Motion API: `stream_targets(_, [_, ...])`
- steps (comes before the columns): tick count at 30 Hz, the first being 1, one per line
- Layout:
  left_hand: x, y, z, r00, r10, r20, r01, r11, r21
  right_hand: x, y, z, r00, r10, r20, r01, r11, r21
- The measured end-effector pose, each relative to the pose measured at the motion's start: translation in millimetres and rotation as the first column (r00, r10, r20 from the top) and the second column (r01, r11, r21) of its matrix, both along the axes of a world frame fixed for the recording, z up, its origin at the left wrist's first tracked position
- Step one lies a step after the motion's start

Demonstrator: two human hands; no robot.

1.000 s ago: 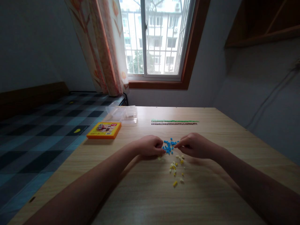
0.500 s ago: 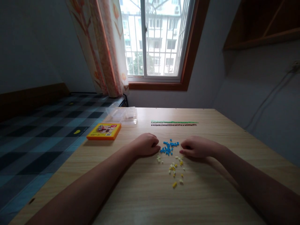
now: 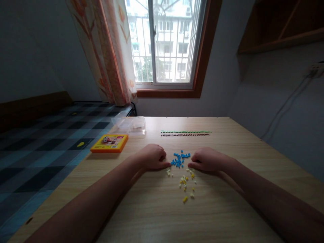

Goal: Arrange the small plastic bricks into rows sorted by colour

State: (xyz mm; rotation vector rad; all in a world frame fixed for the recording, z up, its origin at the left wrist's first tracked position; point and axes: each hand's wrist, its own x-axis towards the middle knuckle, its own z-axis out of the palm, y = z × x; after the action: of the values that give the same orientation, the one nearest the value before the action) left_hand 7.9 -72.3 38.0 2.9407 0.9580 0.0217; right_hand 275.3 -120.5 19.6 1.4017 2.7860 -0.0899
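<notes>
A loose pile of small blue toy bricks [image 3: 178, 160] lies on the wooden table between my two hands. My left hand [image 3: 154, 157] rests at the pile's left edge, fingers curled in and one digit stretched to the nearest blue pieces. On the other side, my right hand [image 3: 208, 159] is curled the same way, its lowest digit pointing at the pile. Neither hand shows anything held. Small yellow and cream bricks [image 3: 183, 180] are scattered on the near side of the blue ones.
Farther back run two long rows, green bricks [image 3: 187, 131] and dark brown bricks [image 3: 184, 134]. At the left stand a yellow-orange box [image 3: 109, 143] and clear plastic trays [image 3: 131, 125]. A checked bed [image 3: 50, 141] borders the table's left edge.
My right hand has come slightly closer to the blue pile, and my left digit now reaches its edge. The whole view has shifted a little.
</notes>
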Motion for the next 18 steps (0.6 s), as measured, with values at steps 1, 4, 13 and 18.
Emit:
stream_targets(1, [2, -2, -0.8, 1.000, -0.021, -0.012, 0.021, 0.999, 0.026, -1, 0, -0.9, 1.000, 0.017, -0.008, -0.017, 1.000, 0.018])
stream_targets(4, [8, -7, -3.2, 0.996, -0.075, -0.057, 0.079, 0.993, 0.089, -4, -2, -4.5, 0.995, 0.088, -0.051, -0.085, 0.994, 0.063])
stream_targets(13, [16, -10, -6.5, 0.981, -0.171, -0.094, 0.184, 0.971, 0.156, -13, -2, -17.5, 0.958, 0.238, -0.158, -0.214, 0.965, 0.154])
stream_targets(18, [19, -10, -14.3, 0.982, -0.178, -0.067, 0.189, 0.958, 0.214, -19, -6, -18.9, 0.940, 0.277, -0.201, -0.244, 0.954, 0.175])
